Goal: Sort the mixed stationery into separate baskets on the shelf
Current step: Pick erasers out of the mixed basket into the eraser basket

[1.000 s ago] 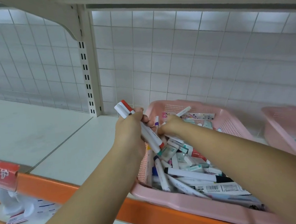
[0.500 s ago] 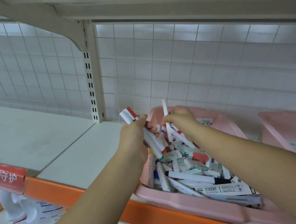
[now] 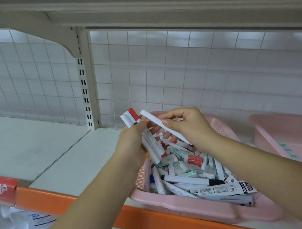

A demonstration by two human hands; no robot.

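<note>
Raised out of the heap since a second ago, the right hand [image 3: 188, 127] now sits at frame centre above the pink basket [image 3: 183, 206], fingers curled round a slim white pen [image 3: 154, 121]. Half a second back that pen stood nearly upright; now it slants, its capped end pointing to the upper left and lying just beside the bundle of whiteboard markers [image 3: 131, 118], though I cannot tell whether they touch. The left hand [image 3: 131, 144] grips that bundle as before, at the basket's left rim, white barrels fanned with a red cap uppermost and red and green ends hanging below the palm. Inside the basket the mixed stationery lies jumbled: a black-capped marker [image 3: 189, 179], white-and-green erasers [image 3: 170, 159], a small red box [image 3: 194, 160] and a barcoded pack [image 3: 222, 189] toward the front. A second pink basket [image 3: 289, 138] stands at the right edge on the same white shelf [image 3: 39, 152], whose front lip is orange [image 3: 47, 197].
</note>
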